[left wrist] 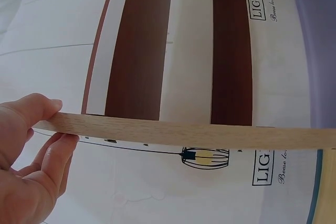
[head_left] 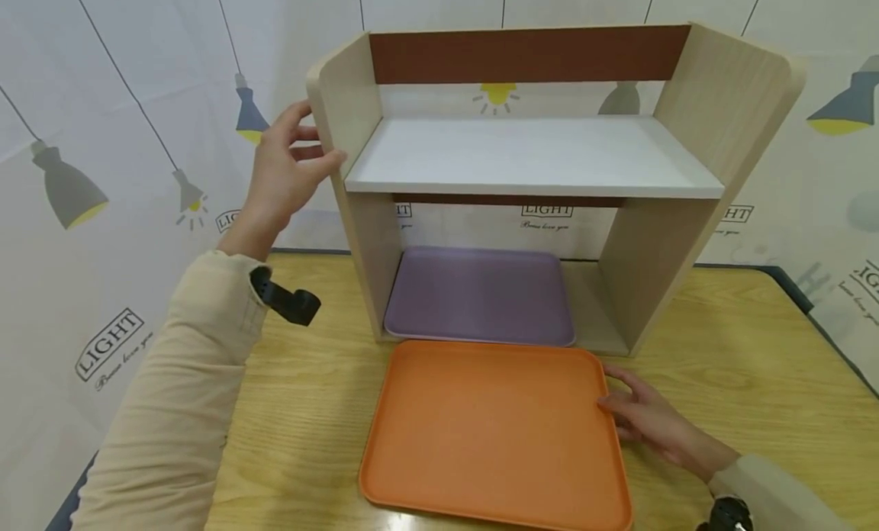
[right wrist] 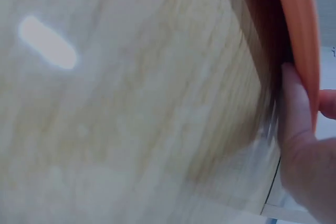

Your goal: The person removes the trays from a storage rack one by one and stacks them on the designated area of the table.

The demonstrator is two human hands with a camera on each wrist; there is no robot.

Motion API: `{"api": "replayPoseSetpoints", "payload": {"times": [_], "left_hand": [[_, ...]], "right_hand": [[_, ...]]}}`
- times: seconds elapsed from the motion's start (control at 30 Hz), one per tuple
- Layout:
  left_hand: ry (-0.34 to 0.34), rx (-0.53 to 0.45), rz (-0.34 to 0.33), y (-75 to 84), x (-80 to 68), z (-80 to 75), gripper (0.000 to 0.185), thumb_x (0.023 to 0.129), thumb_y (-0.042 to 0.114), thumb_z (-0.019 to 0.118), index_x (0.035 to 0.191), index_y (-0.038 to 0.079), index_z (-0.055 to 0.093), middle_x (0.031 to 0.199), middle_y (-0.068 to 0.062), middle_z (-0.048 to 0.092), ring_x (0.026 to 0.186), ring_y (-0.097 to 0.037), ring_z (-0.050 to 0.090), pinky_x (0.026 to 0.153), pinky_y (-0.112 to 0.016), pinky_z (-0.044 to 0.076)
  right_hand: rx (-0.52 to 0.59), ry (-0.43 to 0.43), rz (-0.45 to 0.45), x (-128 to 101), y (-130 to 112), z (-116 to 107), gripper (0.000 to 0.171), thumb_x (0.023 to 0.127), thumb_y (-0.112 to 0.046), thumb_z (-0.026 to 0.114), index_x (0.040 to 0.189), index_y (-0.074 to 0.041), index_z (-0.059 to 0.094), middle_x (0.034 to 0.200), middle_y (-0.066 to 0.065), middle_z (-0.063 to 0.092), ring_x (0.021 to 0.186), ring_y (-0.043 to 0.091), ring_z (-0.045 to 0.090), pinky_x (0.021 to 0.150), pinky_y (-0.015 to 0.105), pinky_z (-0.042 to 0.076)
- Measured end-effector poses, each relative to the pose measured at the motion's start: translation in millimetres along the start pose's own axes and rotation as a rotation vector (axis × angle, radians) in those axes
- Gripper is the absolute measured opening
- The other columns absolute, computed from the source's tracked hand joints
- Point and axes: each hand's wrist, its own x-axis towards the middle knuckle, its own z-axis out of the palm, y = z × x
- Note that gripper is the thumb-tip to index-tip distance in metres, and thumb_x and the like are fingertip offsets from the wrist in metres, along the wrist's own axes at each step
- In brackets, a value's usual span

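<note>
The right hand (head_left: 652, 416) pinches the right edge of the orange tray (head_left: 494, 432), which lies in front of the rack (head_left: 536, 153). The left hand (head_left: 284, 161) grips the edge of the rack's left side board (head_left: 350, 96) between thumb and fingers.

The orange tray is held at one side only, so I think its other side could drop or swing if it is raised this way. Its far edge is very near the front edge of the purple tray (head_left: 481, 294); a push forward could make the two trays knock together. If the left hand pulls the board too strongly, the rack could perhaps tilt or slide on the table (head_left: 755, 348).

The purple tray occupies most of the rack's bottom board, so it stands in the way there; the white middle board is above it. Behind everything hangs a cloth (head_left: 103, 271) with printed lamps. A black band (head_left: 284, 298) is on the left wrist.
</note>
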Motion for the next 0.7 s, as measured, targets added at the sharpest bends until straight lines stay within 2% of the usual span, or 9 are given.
{"api": "replayPoseSetpoints", "payload": {"times": [0.17,0.3,0.53,0.7], "left_hand": [[0.001,-0.001,0.006,0.1,0.3,-0.7,0.059,0.082,0.013,0.061,0.134,0.023,0.037,0.117,-0.012,0.049,0.102,-0.024,0.053,0.083,-0.036,0.046],[0.003,0.001,0.012,-0.4,0.5,-0.7,0.059,0.082,0.013,0.061,0.134,0.022,0.037,0.116,-0.012,0.050,0.101,-0.025,0.053,0.083,-0.036,0.047],[0.001,0.000,0.005,-0.4,0.1,0.5,0.059,0.082,0.013,0.061,0.135,0.022,0.037,0.117,-0.013,0.049,0.102,-0.024,0.053,0.084,-0.036,0.046],[-0.002,0.016,-0.001,-0.8,-0.3,0.1,0.059,0.083,0.015,0.061,0.135,0.023,0.035,0.118,-0.012,0.049,0.103,-0.024,0.053,0.084,-0.037,0.046]], "right_hand": [[-0.197,0.055,-0.013,5.6,-3.4,1.0,0.068,0.088,-0.008,0.052,0.135,0.012,0.007,0.103,0.017,0.057,0.084,0.022,0.061,0.069,0.038,0.052],[-0.317,0.091,-0.036,9.5,-5.2,3.3,0.062,0.086,-0.005,0.054,0.132,0.015,0.018,0.101,0.023,0.052,0.083,0.024,0.059,0.066,0.038,0.053],[-0.359,0.112,-0.011,14.2,-3.7,1.2,0.059,0.085,-0.002,0.054,0.131,0.016,0.023,0.096,0.021,0.052,0.078,0.023,0.059,0.063,0.037,0.053],[-0.385,0.080,-0.055,16.2,-1.3,-3.6,0.057,0.085,-0.004,0.054,0.129,0.017,0.026,0.095,0.021,0.054,0.079,0.023,0.059,0.063,0.036,0.053]]}}
